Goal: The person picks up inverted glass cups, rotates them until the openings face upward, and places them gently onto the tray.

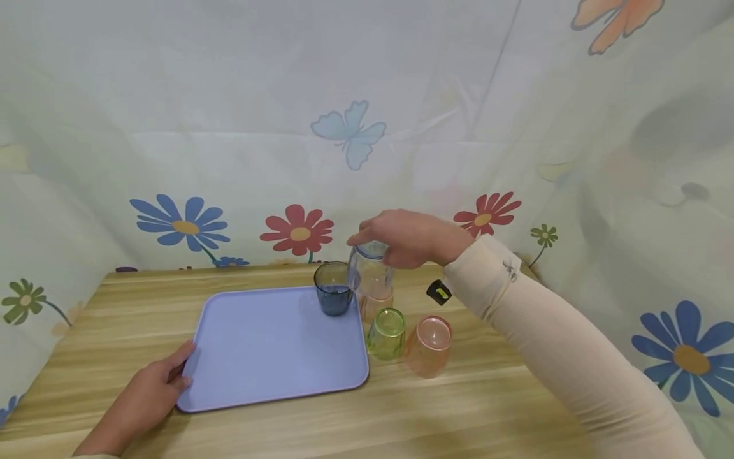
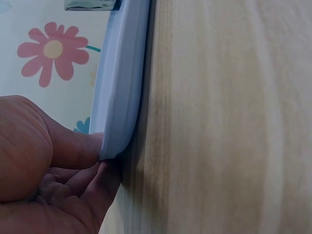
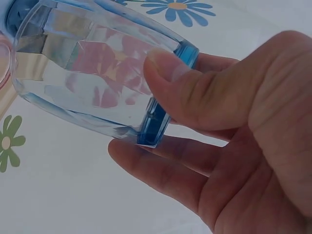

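Observation:
My left hand (image 1: 151, 389) pinches the left edge of the lavender tray (image 1: 275, 350), with thumb above and fingers below the rim in the left wrist view. My right hand (image 1: 410, 236) grips a clear blue-tinted glass (image 3: 92, 73) by its thick blue base, the mouth pointing down. In the head view this glass overlaps a pale pink glass (image 1: 377, 306) just right of the tray. A dark blue-grey glass (image 1: 334, 296) stands upright at the tray's back right corner. Beside the tray, a green glass (image 1: 387, 335) and a pink-orange glass (image 1: 429, 347) sit upside down.
All of it is on a wood-grain table (image 1: 459, 414). A small black object with a yellow-green mark (image 1: 439, 292) lies near the right wrist. Behind the table hangs a pale sheet (image 1: 241, 127) printed with flowers and butterflies.

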A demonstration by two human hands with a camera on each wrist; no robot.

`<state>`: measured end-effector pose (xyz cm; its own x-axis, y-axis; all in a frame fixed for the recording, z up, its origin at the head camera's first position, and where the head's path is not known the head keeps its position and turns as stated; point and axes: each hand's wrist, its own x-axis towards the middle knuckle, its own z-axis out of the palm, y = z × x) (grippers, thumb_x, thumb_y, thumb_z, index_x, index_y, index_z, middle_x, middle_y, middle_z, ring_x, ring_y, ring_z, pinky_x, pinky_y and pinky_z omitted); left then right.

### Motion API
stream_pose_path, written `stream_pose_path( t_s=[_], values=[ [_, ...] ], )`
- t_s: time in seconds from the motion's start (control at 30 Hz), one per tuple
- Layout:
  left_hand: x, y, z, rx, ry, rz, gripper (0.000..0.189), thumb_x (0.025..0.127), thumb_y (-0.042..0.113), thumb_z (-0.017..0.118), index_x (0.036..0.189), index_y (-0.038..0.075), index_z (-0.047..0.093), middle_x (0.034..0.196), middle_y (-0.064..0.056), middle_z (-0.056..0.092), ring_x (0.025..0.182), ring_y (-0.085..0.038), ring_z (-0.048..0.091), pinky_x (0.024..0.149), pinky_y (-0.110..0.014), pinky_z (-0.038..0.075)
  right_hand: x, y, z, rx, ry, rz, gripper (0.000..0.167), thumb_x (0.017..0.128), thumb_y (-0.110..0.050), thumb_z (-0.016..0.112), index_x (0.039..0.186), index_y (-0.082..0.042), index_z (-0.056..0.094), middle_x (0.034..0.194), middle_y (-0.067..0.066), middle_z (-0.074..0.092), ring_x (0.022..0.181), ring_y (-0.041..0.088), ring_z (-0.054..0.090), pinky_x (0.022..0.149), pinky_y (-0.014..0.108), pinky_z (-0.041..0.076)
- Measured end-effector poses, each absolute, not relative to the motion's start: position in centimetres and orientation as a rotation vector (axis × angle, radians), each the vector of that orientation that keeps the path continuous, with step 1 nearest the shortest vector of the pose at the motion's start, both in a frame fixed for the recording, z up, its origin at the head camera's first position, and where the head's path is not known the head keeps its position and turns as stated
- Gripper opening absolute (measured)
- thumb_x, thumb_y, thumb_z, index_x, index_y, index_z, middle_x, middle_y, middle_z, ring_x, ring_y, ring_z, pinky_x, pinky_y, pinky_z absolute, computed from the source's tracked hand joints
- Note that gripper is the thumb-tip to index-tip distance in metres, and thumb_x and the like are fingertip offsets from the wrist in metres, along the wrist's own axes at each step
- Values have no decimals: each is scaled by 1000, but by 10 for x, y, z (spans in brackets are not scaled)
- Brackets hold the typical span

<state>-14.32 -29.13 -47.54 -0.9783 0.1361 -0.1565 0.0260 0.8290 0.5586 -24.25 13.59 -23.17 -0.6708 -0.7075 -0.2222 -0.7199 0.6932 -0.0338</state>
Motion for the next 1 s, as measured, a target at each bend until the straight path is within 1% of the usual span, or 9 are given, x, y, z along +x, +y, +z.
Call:
stream_pose_path(
  t_s=[0.13,0.33,0.43,0.63,0.77,0.9,1.0],
  values=[
    [-142,-292,-475,119,2813,861,63,99,2,59,154,-13,32,153,-40,37,143,-51,42,108,-58,44,-242,129,-234,-1154,2680,93,63,94,6,60,151,-22,57,158,10,55,146,31,52,119,44,48],
    [-142,-292,-474,121,2788,858,64,100,3,60,155,-14,31,154,-42,35,143,-53,42,108,-59,44,-240,121,-233,-1211,2669,88,65,93,9,57,151,-21,58,157,9,56,142,29,57,117,41,50],
    [-142,-291,-472,124,2797,847,64,99,2,60,154,-14,32,153,-41,36,143,-52,43,107,-58,44,-239,116,-233,-1235,2660,92,65,93,9,56,151,-21,57,157,9,56,141,28,58,116,40,52],
    [-144,-289,-470,160,2836,839,62,98,0,62,152,-16,35,152,-41,39,140,-51,46,104,-57,49,-239,109,-233,-1239,2648,96,65,93,8,58,151,-22,56,158,8,55,145,27,54,115,39,52],
    [-144,-288,-468,162,2826,838,63,98,-1,62,152,-16,34,153,-41,38,141,-51,46,105,-57,48,-241,105,-234,-1264,2633,91,65,93,8,59,151,-22,57,157,5,56,147,25,52,116,38,51],
    [-144,-288,-467,153,2818,835,63,99,0,62,153,-16,34,153,-41,37,141,-51,45,106,-58,47,-242,100,-235,-1298,2619,96,65,93,8,59,151,-20,57,155,2,58,145,23,54,117,37,51],
    [-142,-288,-468,147,2822,836,63,98,0,62,153,-16,34,153,-41,38,141,-51,45,106,-59,47,-241,97,-235,-1308,2608,89,64,93,7,61,151,-20,57,154,1,59,144,21,55,116,37,51]
  ],
)
